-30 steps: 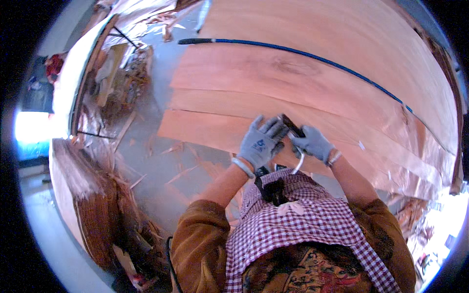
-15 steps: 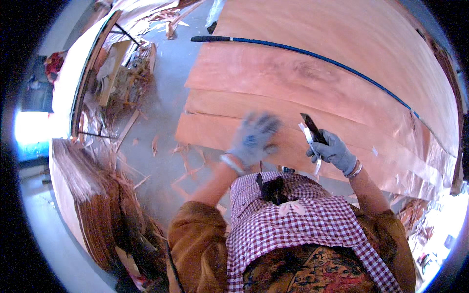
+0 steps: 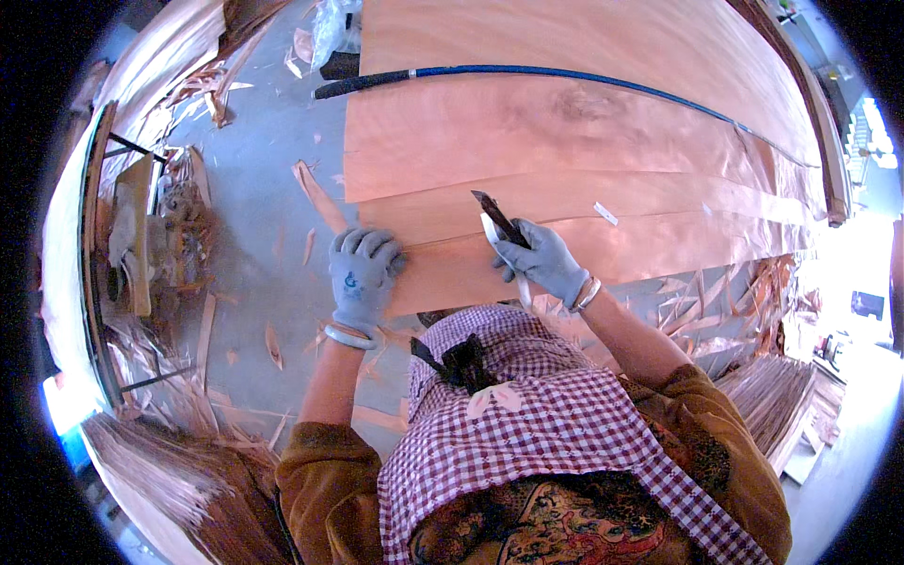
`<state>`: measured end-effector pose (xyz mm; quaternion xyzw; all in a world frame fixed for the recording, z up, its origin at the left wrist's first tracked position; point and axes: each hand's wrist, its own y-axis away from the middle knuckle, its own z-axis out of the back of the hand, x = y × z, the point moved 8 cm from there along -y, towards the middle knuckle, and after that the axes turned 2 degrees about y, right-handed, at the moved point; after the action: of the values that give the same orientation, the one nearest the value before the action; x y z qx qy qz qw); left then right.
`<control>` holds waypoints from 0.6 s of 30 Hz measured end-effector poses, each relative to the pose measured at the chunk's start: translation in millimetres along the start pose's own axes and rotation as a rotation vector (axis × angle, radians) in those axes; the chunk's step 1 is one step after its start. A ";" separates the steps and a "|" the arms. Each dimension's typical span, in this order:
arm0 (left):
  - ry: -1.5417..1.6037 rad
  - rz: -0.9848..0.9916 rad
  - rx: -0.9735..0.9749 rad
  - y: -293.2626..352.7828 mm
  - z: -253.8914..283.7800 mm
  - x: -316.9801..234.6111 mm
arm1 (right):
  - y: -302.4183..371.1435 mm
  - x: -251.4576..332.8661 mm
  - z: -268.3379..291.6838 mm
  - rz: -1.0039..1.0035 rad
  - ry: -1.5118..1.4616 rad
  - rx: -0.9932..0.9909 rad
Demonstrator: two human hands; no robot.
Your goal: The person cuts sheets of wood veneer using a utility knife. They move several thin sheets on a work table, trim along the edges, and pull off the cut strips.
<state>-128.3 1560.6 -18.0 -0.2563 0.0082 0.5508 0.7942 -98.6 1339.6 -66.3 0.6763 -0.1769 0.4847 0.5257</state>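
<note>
My left hand (image 3: pixel 363 275), in a grey glove, rests at the left end of thin reddish wood veneer (image 3: pixel 471 268), fingers curled over its edge; their tips are hidden. A narrow veneer strip (image 3: pixel 318 195) juts out past those fingers toward the floor; whether they grip it too is unclear. Gloved as well, my right hand (image 3: pixel 544 261) closes around a dark knife (image 3: pixel 497 217) with its pointed end up and left. A white tape strip (image 3: pixel 490 231) hangs along the knife in that same hand. Below it lie overlapping veneer edges, with a small white tape piece (image 3: pixel 605 214) on the sheet.
A blue rod with a black grip (image 3: pixel 367 83) lies across the veneer. Veneer scraps (image 3: pixel 273 346) litter the grey floor. Stacked veneer stands at the lower left (image 3: pixel 179 480) and lower right (image 3: pixel 767 400). A metal-legged rack (image 3: pixel 99 273) holding scraps is at the left.
My left hand has moved left and down from over the sheet to the veneer's left edge. My right hand, still holding the knife and tape, appears further left. The whole view has shifted.
</note>
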 end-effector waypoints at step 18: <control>-0.108 0.187 0.256 -14.7 -8.6 -6.7 | -10.3 -8.0 -6.9 -0.078 0.060 -0.028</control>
<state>-115.7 1547.3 -17.7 -0.1212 0.0596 0.6299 0.7648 -97.9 1347.5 -78.8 0.6605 -0.1414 0.4813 0.5587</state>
